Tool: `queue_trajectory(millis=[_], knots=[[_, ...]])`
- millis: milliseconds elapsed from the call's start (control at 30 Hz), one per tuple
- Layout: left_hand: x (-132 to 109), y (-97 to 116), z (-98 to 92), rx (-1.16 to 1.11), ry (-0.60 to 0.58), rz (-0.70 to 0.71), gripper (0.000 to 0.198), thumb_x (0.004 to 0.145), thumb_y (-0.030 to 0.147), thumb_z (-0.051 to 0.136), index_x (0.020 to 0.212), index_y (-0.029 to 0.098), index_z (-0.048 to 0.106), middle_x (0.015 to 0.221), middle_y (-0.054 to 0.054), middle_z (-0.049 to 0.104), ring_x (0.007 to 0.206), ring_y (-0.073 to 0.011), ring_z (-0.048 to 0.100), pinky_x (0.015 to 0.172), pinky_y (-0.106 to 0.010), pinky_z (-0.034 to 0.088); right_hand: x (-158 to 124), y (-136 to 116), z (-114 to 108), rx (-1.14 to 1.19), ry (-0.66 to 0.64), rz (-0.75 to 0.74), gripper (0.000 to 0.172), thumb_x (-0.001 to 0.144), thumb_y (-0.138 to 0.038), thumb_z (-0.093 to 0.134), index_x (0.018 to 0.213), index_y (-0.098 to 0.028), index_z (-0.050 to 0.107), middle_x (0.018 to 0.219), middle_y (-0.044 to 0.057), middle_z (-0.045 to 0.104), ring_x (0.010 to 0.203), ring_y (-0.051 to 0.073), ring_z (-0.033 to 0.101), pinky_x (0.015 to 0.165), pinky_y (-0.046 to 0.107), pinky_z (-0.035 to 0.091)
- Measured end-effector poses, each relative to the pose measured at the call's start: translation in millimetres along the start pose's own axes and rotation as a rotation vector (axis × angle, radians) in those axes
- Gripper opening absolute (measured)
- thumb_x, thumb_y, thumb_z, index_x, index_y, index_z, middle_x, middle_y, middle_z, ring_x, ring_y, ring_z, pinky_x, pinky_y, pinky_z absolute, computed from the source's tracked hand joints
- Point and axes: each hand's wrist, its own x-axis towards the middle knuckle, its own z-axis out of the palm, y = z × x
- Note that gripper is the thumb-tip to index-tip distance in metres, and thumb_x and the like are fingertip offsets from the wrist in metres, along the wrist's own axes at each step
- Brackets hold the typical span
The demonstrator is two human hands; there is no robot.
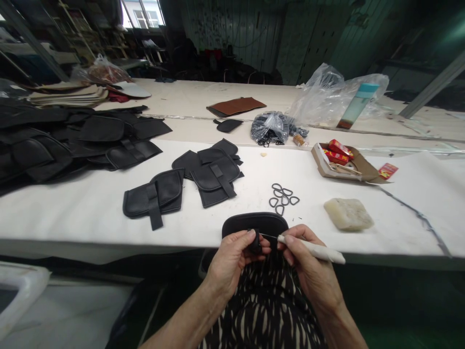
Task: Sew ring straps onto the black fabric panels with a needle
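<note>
My left hand (230, 254) pinches the folded strap of a black leather pouch piece (256, 221) at the table's front edge. In my right hand (308, 264) is an awl-like tool (323, 251) with a white wrapped handle. Its thin metal shaft points left and reaches the strap; whether the tip has gone through is hidden by my fingers. Just beyond lie several black D-rings (285, 199) in a loose group. Black pouch pieces with straps (214, 174) rest farther left, another (156, 196) nearer the edge.
A large pile of black pieces (65, 140) covers the left side. To the right are a yellowish wax-like block (348, 214) and a cardboard box (321, 167) holding red packets. Behind stand a plastic-wrapped bundle (271, 128), a brown sheet (236, 106) and a blue-capped bottle (358, 106).
</note>
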Motion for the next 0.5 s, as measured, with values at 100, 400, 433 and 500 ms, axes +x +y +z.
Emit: queue_trajectory(millis=[100, 400, 433, 500], knots=[[-0.2, -1.4, 2.3, -0.02, 0.014, 0.013, 0.023, 0.075, 0.031, 0.067, 0.071, 0.009, 0.069, 0.07, -0.008, 0.069, 0.063, -0.0154, 0.063, 0.067, -0.027, 0.051, 3.6, -9.7, -8.0, -0.103, -0.091, -0.028, 0.016, 0.079, -0.034, 0.066, 0.078, -0.02, 0.06, 0.076, -0.001, 0.06, 0.058, 0.01, 0.043, 0.055, 0.024, 0.035], [0.8, -3.3, 2.7, -0.034, 0.019, 0.04, 0.021, 0.075, 0.028, 0.065, 0.067, 0.008, 0.067, 0.065, -0.006, 0.066, 0.057, -0.0139, 0.061, 0.063, -0.026, 0.05, 26.2, -31.3, -18.4, -0.064, -0.1, -0.082, 0.024, 0.076, -0.035, 0.067, 0.064, -0.018, 0.057, 0.061, -0.001, 0.056, 0.047, 0.007, 0.036, 0.044, 0.022, 0.026], [0.8, -3.5, 2.5, -0.029, 0.023, 0.044, 0.022, 0.075, 0.028, 0.065, 0.067, 0.008, 0.067, 0.065, -0.006, 0.066, 0.057, -0.0139, 0.061, 0.063, -0.026, 0.05, 27.6, -33.2, -19.0, -0.014, -0.059, -0.088, 0.026, 0.076, -0.036, 0.067, 0.062, -0.018, 0.055, 0.059, -0.001, 0.056, 0.045, 0.007, 0.034, 0.042, 0.022, 0.024], [0.5, -3.7, 2.5, -0.026, 0.026, 0.047, 0.022, 0.074, 0.029, 0.065, 0.066, 0.008, 0.066, 0.064, -0.006, 0.066, 0.057, -0.014, 0.061, 0.063, -0.026, 0.05, 28.1, -36.7, -19.8, 0.044, -0.005, -0.095, 0.027, 0.074, -0.035, 0.069, 0.06, -0.018, 0.054, 0.059, 0.0, 0.056, 0.045, 0.007, 0.035, 0.041, 0.021, 0.023]])
